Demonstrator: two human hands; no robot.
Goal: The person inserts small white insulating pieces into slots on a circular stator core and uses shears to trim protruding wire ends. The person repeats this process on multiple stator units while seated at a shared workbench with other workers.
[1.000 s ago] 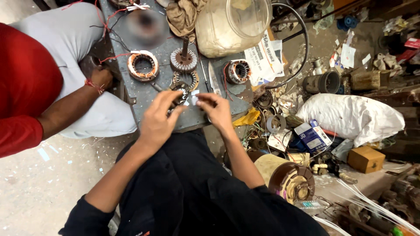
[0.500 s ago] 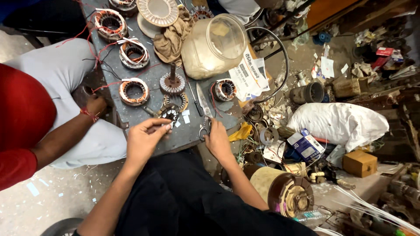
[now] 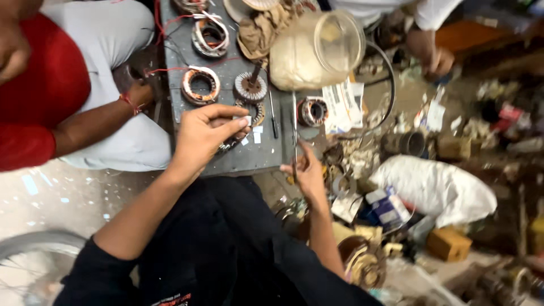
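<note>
My left hand (image 3: 205, 135) hovers over the front of a grey board (image 3: 266, 158), pinching a small white slip (image 3: 245, 120) between thumb and fingertips. Just beyond its fingers lies a small wound stator (image 3: 259, 111), partly hidden by them. My right hand (image 3: 306, 171) is at the board's front right corner. It grips the lower end of a thin metal tool (image 3: 294, 122) that points away from me along the board. Two more white slips (image 3: 256, 135) lie on the board between my hands.
Copper-wound stators (image 3: 200, 85) (image 3: 313, 110), a toothed rotor (image 3: 250, 86), a brown cloth (image 3: 258, 31) and a clear plastic jar (image 3: 314, 51) crowd the board. A person in red sits at left, hand (image 3: 139, 93) by the board. Another person's hand (image 3: 433, 56) is top right. A white sack (image 3: 442, 190) and a motor (image 3: 362, 263) lie at right.
My hands have parted. The left stays over the small stator with a white slip. The right has drawn back to the board's front right corner with the thin tool.
</note>
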